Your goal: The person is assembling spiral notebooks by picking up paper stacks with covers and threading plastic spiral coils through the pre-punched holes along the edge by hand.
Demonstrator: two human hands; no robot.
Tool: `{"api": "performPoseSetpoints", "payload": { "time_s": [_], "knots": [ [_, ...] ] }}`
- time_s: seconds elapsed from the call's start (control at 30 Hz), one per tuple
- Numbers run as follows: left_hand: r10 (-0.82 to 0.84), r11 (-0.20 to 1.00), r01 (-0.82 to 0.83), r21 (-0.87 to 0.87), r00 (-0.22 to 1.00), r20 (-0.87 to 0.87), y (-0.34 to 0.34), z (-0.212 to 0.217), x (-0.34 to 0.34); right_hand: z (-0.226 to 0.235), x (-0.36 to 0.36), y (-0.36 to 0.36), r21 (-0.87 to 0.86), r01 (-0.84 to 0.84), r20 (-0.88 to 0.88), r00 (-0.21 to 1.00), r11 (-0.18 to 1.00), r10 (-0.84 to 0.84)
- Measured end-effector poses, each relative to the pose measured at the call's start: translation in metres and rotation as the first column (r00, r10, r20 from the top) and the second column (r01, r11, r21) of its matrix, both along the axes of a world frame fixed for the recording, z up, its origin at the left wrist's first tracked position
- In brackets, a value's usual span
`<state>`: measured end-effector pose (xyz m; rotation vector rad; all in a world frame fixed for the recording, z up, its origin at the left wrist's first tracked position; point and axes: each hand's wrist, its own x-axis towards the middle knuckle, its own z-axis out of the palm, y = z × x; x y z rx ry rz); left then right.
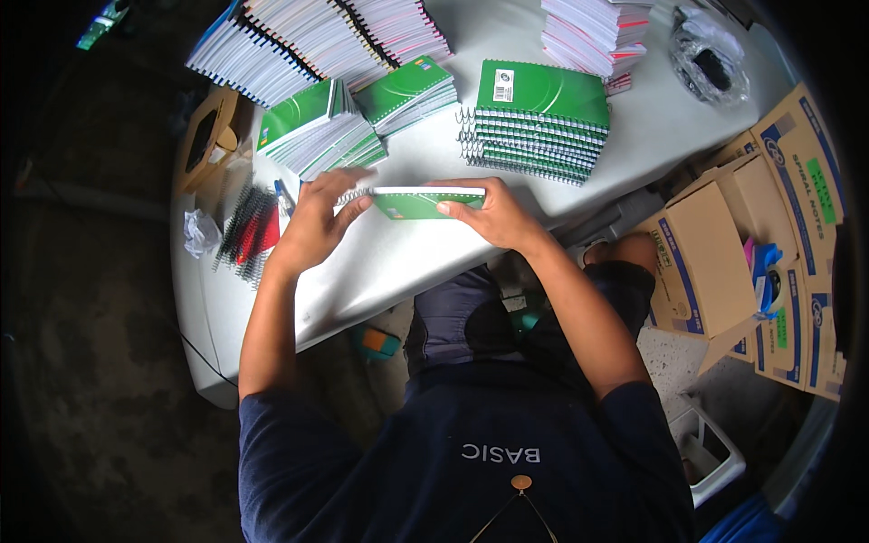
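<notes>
A small green-covered notebook (pixel 425 206) is held over the near side of the table, its row of punched holes turned up. My right hand (pixel 493 213) grips its right end, thumb on the green cover and fingers behind. At the left end a spiral binding coil (pixel 355 195) sticks out from the edge. My left hand (pixel 319 217) has this coil between thumb and fingers; the fingertips are slightly blurred. Beyond the left hand lie loose green-covered notebook stacks (pixel 321 131) without coils. Spiral-bound green notebooks (pixel 543 118) are piled past the right hand.
Loose coils (pixel 243 226) and crumpled paper (pixel 201 233) lie at the table's left. Tall page stacks (pixel 317 41) stand at the back, with another paper stack (pixel 593 36) farther right. A clear plastic-wrapped roll (pixel 711 68) sits at the far right. Cardboard boxes (pixel 715 262) stand beside the table.
</notes>
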<state>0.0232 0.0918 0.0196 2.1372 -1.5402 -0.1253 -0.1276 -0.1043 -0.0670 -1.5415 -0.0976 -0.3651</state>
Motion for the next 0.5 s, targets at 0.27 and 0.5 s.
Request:
{"api": "performPoseSetpoints", "payload": {
  "time_s": [0.27,0.5],
  "knots": [
    [0.216,0.976,-0.190,-0.111,0.743,0.633,0.003,-0.049,-0.043,-0.004,-0.012,0.022,-0.198,0.189,0.192,0.970,0.962,-0.150],
    [0.363,0.930,-0.204,-0.306,0.646,0.672,0.013,-0.048,-0.036,-0.003,-0.032,0.049,-0.193,0.226,0.197,0.962,0.955,-0.188]
  ]
}}
